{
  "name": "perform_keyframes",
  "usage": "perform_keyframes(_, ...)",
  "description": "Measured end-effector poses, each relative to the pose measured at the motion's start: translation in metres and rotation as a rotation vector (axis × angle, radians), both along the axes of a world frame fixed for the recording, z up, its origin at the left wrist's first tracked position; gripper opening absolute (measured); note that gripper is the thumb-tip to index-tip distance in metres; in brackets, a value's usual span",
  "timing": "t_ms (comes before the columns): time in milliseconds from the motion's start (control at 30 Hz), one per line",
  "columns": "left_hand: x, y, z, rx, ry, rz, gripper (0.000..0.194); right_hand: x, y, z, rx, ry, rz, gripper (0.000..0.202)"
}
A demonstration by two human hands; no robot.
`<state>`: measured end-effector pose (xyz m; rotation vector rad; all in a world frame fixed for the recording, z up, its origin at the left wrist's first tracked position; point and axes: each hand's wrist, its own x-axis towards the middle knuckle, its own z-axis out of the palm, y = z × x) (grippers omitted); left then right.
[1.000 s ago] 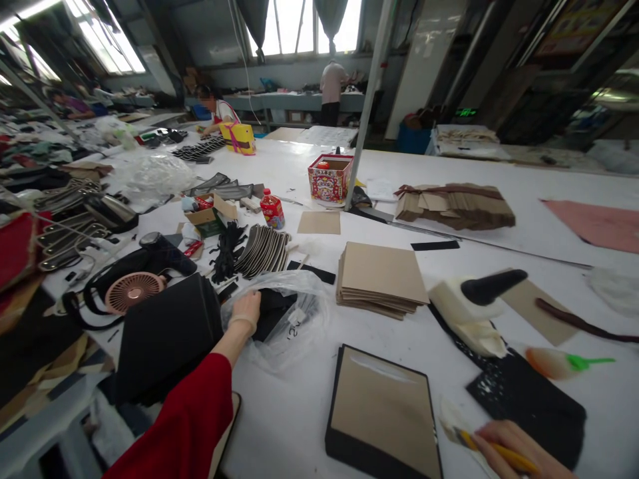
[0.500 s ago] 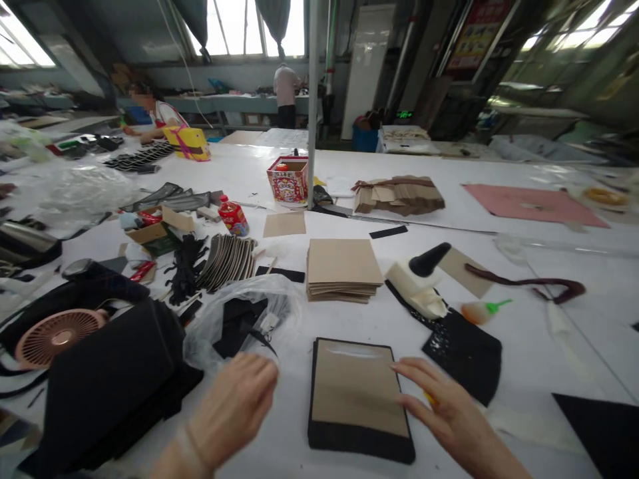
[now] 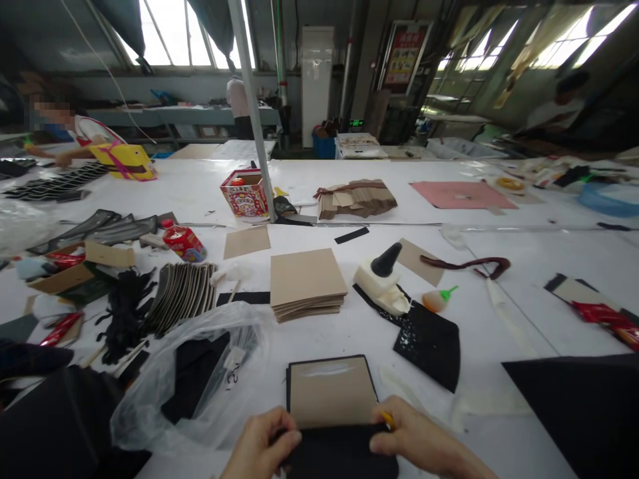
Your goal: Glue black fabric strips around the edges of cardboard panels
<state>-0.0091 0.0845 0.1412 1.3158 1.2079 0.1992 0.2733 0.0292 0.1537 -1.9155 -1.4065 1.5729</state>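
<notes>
Big white tabletop (image 3: 499,266) takes up pretty much the whole view, cluttered all over. Using the flat black-edged panel with the tan cardboard face (image 3: 332,399) as the landmark: it sits right at the near edge of the tabletop, dead centre in front of the person. Just left of it there's a crumpled clear plastic bag with black pieces inside (image 3: 200,372). Straight behind it, a neat stack of tan cardboard squares (image 3: 307,283). Behind and to the right, a black sheet speckled with white (image 3: 426,339), with a cream glue bottle with a black cone nozzle (image 3: 382,283) lying on its far end.

Both hands are on the panel's near black edge. Left hand (image 3: 262,446) has its fingers curled over and pinching the left corner. Right hand (image 3: 419,442) presses the right side, fingers closed, with a yellow pencil-like thing (image 3: 387,419) tucked in them.

My take: it looks like the black edge is being folded or pressed onto the card. To do it well, keep even pressure from both corners, pull the black material taut so it doesn't wrinkle, and keep that yellow tool off the tan face.
</notes>
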Motion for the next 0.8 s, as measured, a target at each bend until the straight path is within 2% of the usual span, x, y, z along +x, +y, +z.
perform_keyframes(67, 0.008, 0.007, -0.031, -0.081, -0.015, 0.103, 0.045, 0.009, 0.008, -0.016, -0.025, 0.012, -0.079, 0.002)
perform_keyframes(133, 0.016, 0.016, -0.057, -0.067, 0.000, 0.154, 0.051, 0.013, 0.019, -0.033, -0.086, 0.027, -0.149, 0.007)
perform_keyframes(200, 0.024, 0.027, -0.075, -0.035, 0.027, 0.182, 0.055, 0.014, 0.030, -0.051, -0.117, -0.006, -0.211, 0.011)
perform_keyframes(267, 0.029, 0.037, -0.087, -0.006, 0.075, 0.195, 0.054, 0.016, 0.040, -0.069, -0.098, -0.065, -0.255, 0.015)
perform_keyframes(367, 0.032, 0.049, -0.099, 0.049, 0.158, 0.191, 0.045, 0.019, 0.052, -0.092, -0.040, -0.156, -0.280, 0.024)
perform_keyframes(467, 0.031, 0.055, -0.105, 0.135, 0.219, 0.168, 0.037, 0.022, 0.059, -0.105, -0.003, -0.222, -0.273, 0.027)
perform_keyframes(600, 0.031, 0.059, -0.109, 0.220, 0.301, 0.137, 0.029, 0.023, 0.063, -0.111, 0.008, -0.292, -0.247, 0.026)
perform_keyframes(800, 0.033, 0.063, -0.112, 0.249, 0.411, 0.119, 0.029, 0.023, 0.064, -0.118, 0.006, -0.359, -0.229, 0.024)
